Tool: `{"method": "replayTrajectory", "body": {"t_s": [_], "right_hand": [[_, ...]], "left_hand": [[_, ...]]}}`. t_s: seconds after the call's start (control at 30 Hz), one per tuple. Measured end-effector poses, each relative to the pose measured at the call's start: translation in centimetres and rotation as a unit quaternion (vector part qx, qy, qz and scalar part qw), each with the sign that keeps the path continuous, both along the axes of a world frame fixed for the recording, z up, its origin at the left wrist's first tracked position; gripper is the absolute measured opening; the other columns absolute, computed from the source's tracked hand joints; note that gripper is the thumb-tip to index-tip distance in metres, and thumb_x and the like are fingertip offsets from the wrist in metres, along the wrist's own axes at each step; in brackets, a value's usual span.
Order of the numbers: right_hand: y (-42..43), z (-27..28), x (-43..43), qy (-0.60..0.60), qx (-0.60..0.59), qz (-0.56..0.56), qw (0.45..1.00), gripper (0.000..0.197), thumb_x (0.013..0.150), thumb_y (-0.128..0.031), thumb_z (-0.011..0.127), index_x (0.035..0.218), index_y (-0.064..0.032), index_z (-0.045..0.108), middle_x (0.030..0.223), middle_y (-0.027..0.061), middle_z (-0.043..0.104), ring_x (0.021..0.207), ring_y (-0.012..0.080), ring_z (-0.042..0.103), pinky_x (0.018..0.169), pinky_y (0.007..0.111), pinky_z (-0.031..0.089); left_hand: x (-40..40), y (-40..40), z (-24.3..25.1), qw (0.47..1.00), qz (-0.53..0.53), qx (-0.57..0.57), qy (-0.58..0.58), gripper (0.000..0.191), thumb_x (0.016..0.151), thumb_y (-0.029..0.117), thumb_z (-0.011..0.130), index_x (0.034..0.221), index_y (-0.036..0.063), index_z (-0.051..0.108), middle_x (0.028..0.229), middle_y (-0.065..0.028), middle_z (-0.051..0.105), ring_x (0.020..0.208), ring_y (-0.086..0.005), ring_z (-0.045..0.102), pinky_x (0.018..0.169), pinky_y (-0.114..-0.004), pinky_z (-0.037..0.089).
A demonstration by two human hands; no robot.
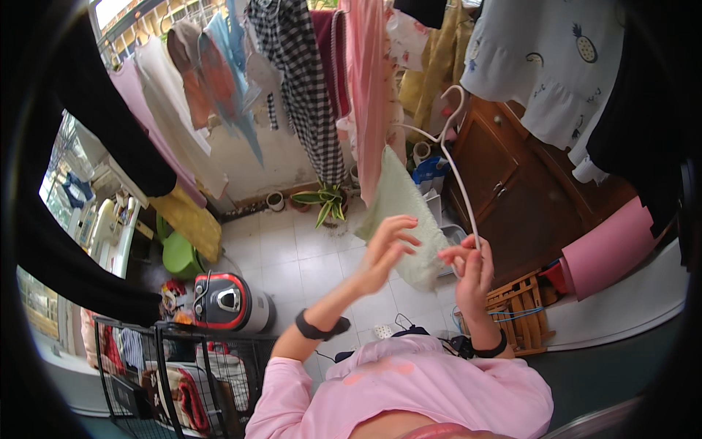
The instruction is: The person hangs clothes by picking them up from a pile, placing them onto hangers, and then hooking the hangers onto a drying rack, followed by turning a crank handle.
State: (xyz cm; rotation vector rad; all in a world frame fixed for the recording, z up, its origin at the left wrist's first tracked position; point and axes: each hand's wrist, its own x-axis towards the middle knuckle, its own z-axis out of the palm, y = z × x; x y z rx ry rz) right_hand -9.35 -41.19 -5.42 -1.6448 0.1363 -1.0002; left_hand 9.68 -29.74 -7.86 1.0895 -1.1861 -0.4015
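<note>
My right hand [474, 266] grips a white clothes hanger [465, 192] by its lower end. The hanger is tilted, with its hook pointing up and away from me. A pale green textured cloth [408, 219], which looks like a towel, hangs from the hanger's far arm down to near my right hand. How it is fixed along the lower bar is partly hidden. In front of the cloth, my left hand [386, 252] is raised with its fingers apart and nothing in them.
Overhead hang several garments, including black-and-white checked trousers [301, 71] and a pineapple-print garment [548, 66]. A brown wooden cabinet [493, 219] stands at right, above a folded wooden rack [518, 313]. Left are a canister vacuum cleaner [230, 299], a green chair [181, 258] and a black wire cage [164, 378].
</note>
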Motion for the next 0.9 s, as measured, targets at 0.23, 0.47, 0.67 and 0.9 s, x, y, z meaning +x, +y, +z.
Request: {"method": "replayTrajectory", "body": {"t_s": [0.23, 0.47, 0.67, 0.9], "right_hand": [[-2.4, 5.6, -2.6, 0.063, -0.122, -0.075, 0.988, 0.043, 0.096, -0.039, 0.023, 0.093, -0.0001, 0.040, 0.074, 0.0064, 0.059, 0.060, 0.0100, 0.046, 0.062, 0.023, 0.039], [-6.9, 9.1, 2.7, -0.035, -0.103, -0.027, 0.994, 0.032, 0.096, -0.031, 0.027, 0.096, -0.0004, 0.038, 0.070, 0.0090, 0.061, 0.052, 0.0093, 0.048, 0.056, 0.021, 0.040], [-11.0, 12.2, 8.1, -0.071, -0.141, -0.048, 0.986, 0.031, 0.097, -0.028, 0.026, 0.097, -0.0005, 0.041, 0.074, 0.0109, 0.062, 0.051, 0.0085, 0.048, 0.056, 0.019, 0.041], [-13.1, 15.3, 15.3, -0.116, -0.148, -0.030, 0.982, 0.031, 0.096, -0.026, 0.030, 0.092, 0.0003, 0.044, 0.076, 0.0108, 0.063, 0.052, 0.0084, 0.048, 0.056, 0.020, 0.041]], "left_hand": [[9.0, -10.4, 17.2, 0.977, 0.041, -0.004, -0.208, 0.033, 0.089, 0.015, 0.041, 0.120, 0.0074, 0.050, 0.114, -0.0088, 0.052, 0.105, -0.0181, 0.048, 0.088, -0.030, 0.040], [16.9, -23.1, 27.7, 0.998, -0.049, 0.027, 0.026, 0.052, 0.089, 0.026, 0.040, 0.136, 0.0113, 0.024, 0.141, -0.0103, 0.023, 0.131, -0.0244, 0.019, 0.106, -0.043, 0.017], [21.9, -22.9, 27.7, 0.995, 0.026, -0.021, 0.094, 0.060, 0.092, 0.044, 0.029, 0.140, 0.0134, 0.007, 0.144, -0.0174, 0.002, 0.129, -0.0435, 0.009, 0.106, -0.049, 0.013], [23.5, -21.1, 27.5, 0.995, 0.097, 0.020, 0.025, 0.057, 0.092, 0.050, 0.018, 0.137, 0.0150, 0.024, 0.144, -0.0132, 0.013, 0.132, -0.0370, 0.006, 0.102, -0.060, 0.002]]}}
